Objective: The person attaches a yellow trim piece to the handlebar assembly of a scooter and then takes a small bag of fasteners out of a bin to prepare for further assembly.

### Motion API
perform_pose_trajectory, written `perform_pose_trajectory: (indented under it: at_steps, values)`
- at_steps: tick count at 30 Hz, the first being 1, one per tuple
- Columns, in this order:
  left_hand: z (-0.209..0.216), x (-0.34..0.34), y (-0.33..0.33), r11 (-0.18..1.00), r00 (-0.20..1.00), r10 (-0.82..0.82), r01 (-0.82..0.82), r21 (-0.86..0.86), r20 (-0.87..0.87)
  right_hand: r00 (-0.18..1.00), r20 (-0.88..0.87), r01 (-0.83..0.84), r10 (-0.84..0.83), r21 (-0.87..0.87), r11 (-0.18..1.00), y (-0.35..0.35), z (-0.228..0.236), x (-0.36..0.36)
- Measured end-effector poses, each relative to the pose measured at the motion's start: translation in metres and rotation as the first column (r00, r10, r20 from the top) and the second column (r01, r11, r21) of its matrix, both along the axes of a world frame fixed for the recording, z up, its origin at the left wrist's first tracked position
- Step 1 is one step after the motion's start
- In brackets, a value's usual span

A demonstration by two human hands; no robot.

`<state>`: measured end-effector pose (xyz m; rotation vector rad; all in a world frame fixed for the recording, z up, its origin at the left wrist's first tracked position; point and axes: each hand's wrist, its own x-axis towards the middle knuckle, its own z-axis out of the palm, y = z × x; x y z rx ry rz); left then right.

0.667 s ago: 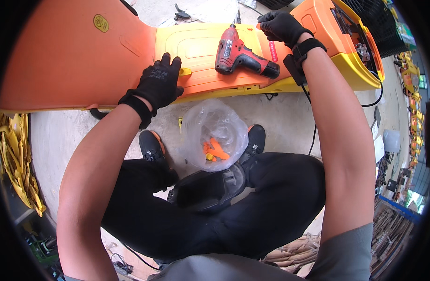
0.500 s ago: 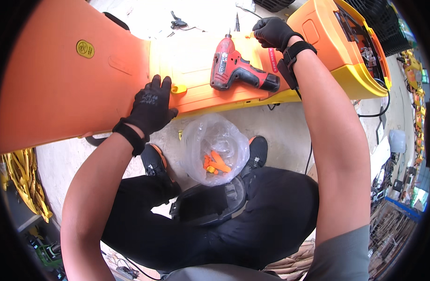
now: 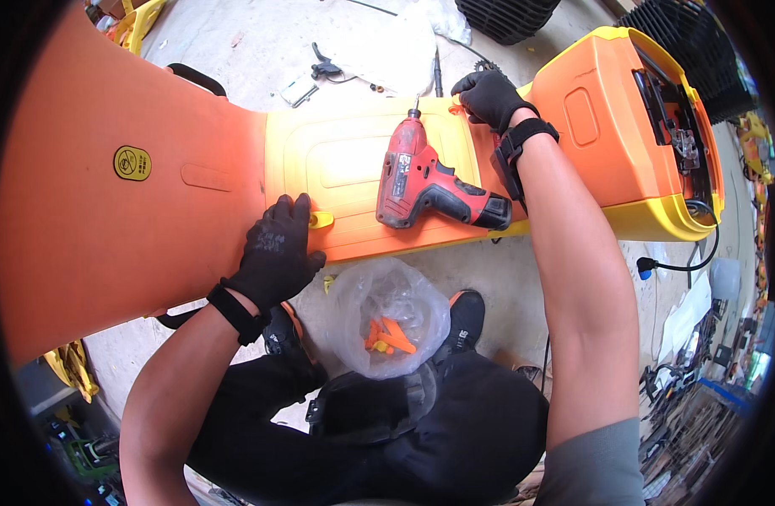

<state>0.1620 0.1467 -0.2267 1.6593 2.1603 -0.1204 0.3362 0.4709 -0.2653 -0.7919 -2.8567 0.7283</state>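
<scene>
A large orange and yellow plastic body (image 3: pixel 345 228) stretches across in front of me. My left hand (image 3: pixel 275 253), in a black glove, rests on it with fingers stretched out, beside a small yellow tab (image 3: pixel 321 220). At the far edge, my right hand (image 3: pixel 490 99), also gloved, is closed with its fingertips at a small orange plastic piece (image 3: pixel 456 107), mostly hidden by the fingers. Between my hands a red and black cordless screwdriver (image 3: pixel 413 173) lies on the panel, its bit pointing away from me.
A clear plastic bag (image 3: pixel 353 295) with orange and yellow pieces stands between my shoes, above a dark tray-like part (image 3: pixel 362 409). On the floor beyond lie a black lever (image 3: pixel 323 66) and a thin rod (image 3: pixel 438 72). A black cable (image 3: pixel 691 266) hangs at the right end.
My view has tilted up, so everything sits lower and more floor shows beyond the body. Both hands stay at about the same places on it, and the screwdriver has not moved on the panel.
</scene>
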Motion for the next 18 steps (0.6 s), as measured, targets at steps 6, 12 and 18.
perform_pose_trajectory:
  at_steps: [6, 12, 18]
  values:
    - [0.0, 0.002, 0.004, 1.0, 1.0, -0.015, 0.015, 0.021, -0.016, 0.987, 0.059, -0.158, 0.151, 0.149, 0.976, 0.017, -0.012, 0.006]
    - [-0.001, -0.002, -0.001, 1.0, 1.0, 0.009, -0.009, -0.008, 0.016, 0.979, -0.135, -0.148, 0.15, 0.027, 0.989, 0.005, -0.002, 0.003]
    - [-0.001, 0.001, 0.003, 1.0, 0.999, -0.005, 0.005, 0.023, 0.033, 0.976, 0.017, -0.217, 0.217, 0.036, 0.975, 0.039, -0.028, 0.019]
